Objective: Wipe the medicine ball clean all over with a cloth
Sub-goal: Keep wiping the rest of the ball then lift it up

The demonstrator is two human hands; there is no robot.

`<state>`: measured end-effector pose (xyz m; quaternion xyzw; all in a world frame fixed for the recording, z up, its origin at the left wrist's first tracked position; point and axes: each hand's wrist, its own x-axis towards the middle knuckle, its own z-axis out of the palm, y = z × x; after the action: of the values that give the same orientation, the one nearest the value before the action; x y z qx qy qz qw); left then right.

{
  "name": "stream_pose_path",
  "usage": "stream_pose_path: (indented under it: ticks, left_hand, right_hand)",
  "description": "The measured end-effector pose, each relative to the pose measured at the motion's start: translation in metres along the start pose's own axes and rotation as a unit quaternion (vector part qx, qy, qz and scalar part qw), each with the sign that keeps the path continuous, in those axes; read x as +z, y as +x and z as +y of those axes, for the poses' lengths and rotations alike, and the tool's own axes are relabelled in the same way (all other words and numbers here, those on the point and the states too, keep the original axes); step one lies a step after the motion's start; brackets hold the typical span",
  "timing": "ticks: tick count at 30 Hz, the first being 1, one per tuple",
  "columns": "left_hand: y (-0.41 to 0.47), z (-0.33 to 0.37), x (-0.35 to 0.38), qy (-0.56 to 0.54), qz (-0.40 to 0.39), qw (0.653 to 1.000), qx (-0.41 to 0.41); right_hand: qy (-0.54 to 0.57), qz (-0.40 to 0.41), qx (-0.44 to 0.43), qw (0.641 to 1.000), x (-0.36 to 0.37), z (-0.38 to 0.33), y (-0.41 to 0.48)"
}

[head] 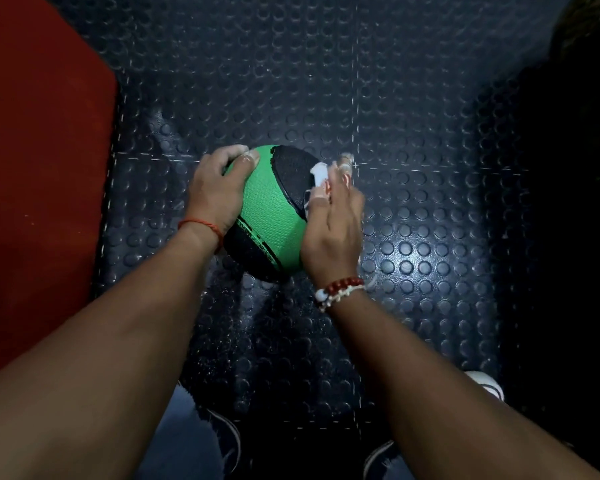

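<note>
Wiping grip: medicine ball (274, 209) held between two hands

The green and black medicine ball is gripped from its left side by the left hand (215, 188). The left fingers (231, 152) are curled over the far edge of the ball, and the thumb is laid flat on the green band. Just right of that thumb, a black textured panel is seen on top of the ball.

A white cloth (319, 174) is held by the right hand (333, 230) against the right edge of that black panel. The right fingers (342, 168) are bent over the cloth and appear blurred. The cloth is pinned under the thumb, and only a small fold of it is shown just left of the fingertips.

A red thread bracelet (201, 225) is worn on the left wrist and a bead bracelet (340, 289) on the right.

Beyond and beneath all the fingers, a dark studded rubber floor (413, 98) is seen. Whether the ball is rested on it cannot be told. Well left of the left fingers, a red block (32, 168) is placed. A white shoe (489, 382) is seen well behind the right hand.
</note>
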<state>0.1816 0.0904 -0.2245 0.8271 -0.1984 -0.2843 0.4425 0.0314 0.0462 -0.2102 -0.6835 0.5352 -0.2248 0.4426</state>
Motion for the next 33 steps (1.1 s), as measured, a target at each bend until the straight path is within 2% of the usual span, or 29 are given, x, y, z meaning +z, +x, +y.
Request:
stream_pose_path:
  ticks: [2, 4, 7, 11, 13, 14, 17, 19, 22, 26, 28, 30, 33]
  left_hand:
    - [-0.001, 0.001, -0.001, 0.003, -0.006, 1.000, 0.005]
    - [-0.003, 0.000, -0.002, 0.003, -0.010, 1.000, 0.010]
    - [-0.005, 0.000, -0.003, 0.003, -0.011, 1.000, 0.015]
    - [-0.006, 0.002, -0.002, 0.000, -0.008, 1.000, 0.009]
    - [-0.004, 0.005, -0.002, 0.001, -0.011, 1.000, 0.008]
    - [-0.003, 0.005, -0.002, 0.005, -0.013, 1.000, 0.009]
    - [-0.001, 0.005, -0.004, 0.017, -0.013, 1.000, 0.012]
    - [-0.003, 0.005, -0.005, 0.021, -0.017, 0.999, 0.018]
    - [-0.005, 0.006, -0.005, 0.030, -0.020, 0.999, 0.022]
    - [-0.009, 0.007, -0.004, 0.024, -0.016, 0.999, 0.020]
    - [-0.009, 0.007, -0.004, 0.019, -0.016, 1.000, 0.016]
    - [-0.007, 0.008, -0.003, 0.019, -0.017, 1.000, 0.010]
    - [-0.007, 0.009, -0.004, 0.026, -0.017, 1.000, 0.004]
  right_hand:
    - [-0.027, -0.004, -0.033, 0.999, -0.003, -0.003, 0.008]
    - [-0.043, -0.033, -0.017, 0.998, -0.006, 0.000, 0.023]
    - [0.009, -0.074, 0.071, 0.995, -0.012, 0.011, 0.043]
    - [0.098, -0.020, 0.217, 0.971, -0.006, 0.019, 0.037]
    - [0.087, 0.017, 0.236, 0.968, 0.003, 0.015, 0.017]
    - [0.075, 0.028, 0.220, 0.972, 0.006, 0.009, 0.005]
    - [0.007, 0.033, 0.083, 0.996, 0.006, -0.007, -0.010]
    - [-0.022, 0.018, 0.041, 0.999, 0.002, -0.008, 0.004]
    - [-0.034, -0.024, 0.061, 0.997, -0.002, -0.001, 0.031]
    - [0.062, -0.045, 0.179, 0.981, -0.010, 0.013, 0.054]
    - [0.044, -0.046, 0.208, 0.976, -0.009, 0.013, 0.048]
    - [-0.008, -0.014, 0.157, 0.988, 0.000, 0.007, 0.025]
    - [-0.022, 0.016, 0.008, 1.000, 0.005, -0.018, 0.003]
